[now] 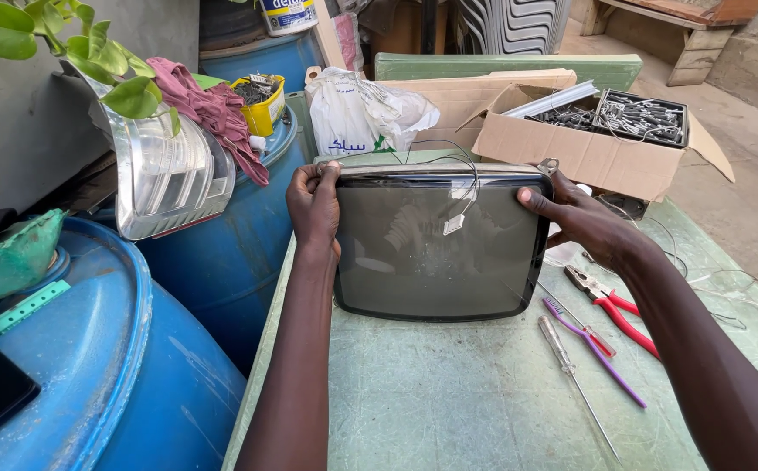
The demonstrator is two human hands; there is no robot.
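- Head view: picture tube (435, 249) stands on the green counter (448, 401), screen facing the camera.
- Left hand (313, 209) and right hand (584, 218) clasp its upper corners, fingers wrapped around the rim.
- Likely heavy, rigid, slick, breakable glass; hold the edges, avoid the loose wire (466, 187).

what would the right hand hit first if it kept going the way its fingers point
The right hand points left, its fingers already on the picture tube; so it likely meets the tube's glass edge first.

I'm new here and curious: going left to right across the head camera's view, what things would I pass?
Blue barrel → left hand → picture tube → right hand → red-handled pliers.
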